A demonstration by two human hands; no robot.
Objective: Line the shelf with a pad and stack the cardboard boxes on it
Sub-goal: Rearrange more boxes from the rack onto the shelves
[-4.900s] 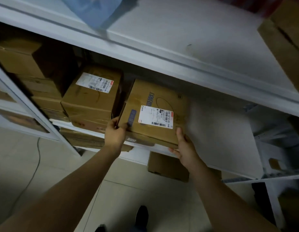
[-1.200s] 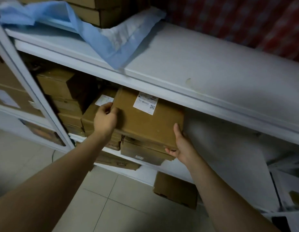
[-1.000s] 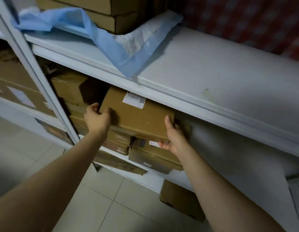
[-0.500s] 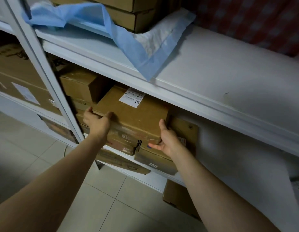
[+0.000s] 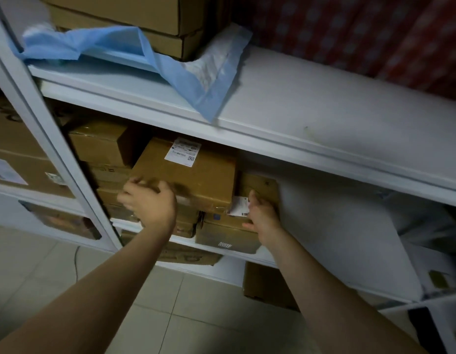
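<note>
Reaching forward: left hand (image 5: pixel 150 201) grip curled on top box (image 5: pixel 196 180) corner; right hand (image 5: pixel 261 217) loose against lower box (image 5: pixel 226 236).

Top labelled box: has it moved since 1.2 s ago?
Yes. The top labelled box slid left across the lower box, whose right end now shows.

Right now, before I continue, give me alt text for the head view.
Both hands are at a labelled cardboard box stacked on other boxes on the middle shelf: left hand at its front left corner, blurred, right hand at its right. Above, a blue pad lies under more boxes.
</note>
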